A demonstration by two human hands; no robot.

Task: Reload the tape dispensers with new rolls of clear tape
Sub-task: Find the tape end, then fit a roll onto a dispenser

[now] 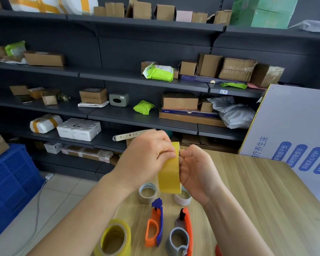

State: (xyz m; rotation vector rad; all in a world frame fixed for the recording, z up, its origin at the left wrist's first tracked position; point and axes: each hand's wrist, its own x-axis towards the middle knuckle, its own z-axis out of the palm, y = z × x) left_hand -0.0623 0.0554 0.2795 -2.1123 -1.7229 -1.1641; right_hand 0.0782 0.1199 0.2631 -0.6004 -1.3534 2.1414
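Both hands are up over the light wood-grain table (257,200). My left hand (148,154) is wrapped over the top of a wide roll of yellow-tinted clear tape (169,176). Its fingers curl down across the outer face and grip the roll, which is turned edge-on to me and lifted off the tabletop. My right hand (196,172) is pressed against the roll's other side with the fingers curled in tight and the fingertips pinching at the upper rim. I cannot tell whether they have caught a loose end of tape.

Under the raised roll, a nearly spent roll with a grey-white core (147,193) lies flat on the table. Just to its right is a white cardboard core (183,198), partly hidden behind my right wrist.

Closer to me, an orange-and-blue handheld tape dispenser (154,228) lies with its nose pointing away. An orange-and-grey handheld tape dispenser (182,235) lies just beside it on the right, apart from it.

At the near left corner of the table, a second full roll of yellow-tinted tape (115,237) lies flat with its hole facing up.

Beyond the table are dark metal shelves (118,74) stacked with cardboard boxes. A blue plastic crate (9,182) sits on the floor to the left, and a white carton with blue print (294,130) stands at the table's far right.
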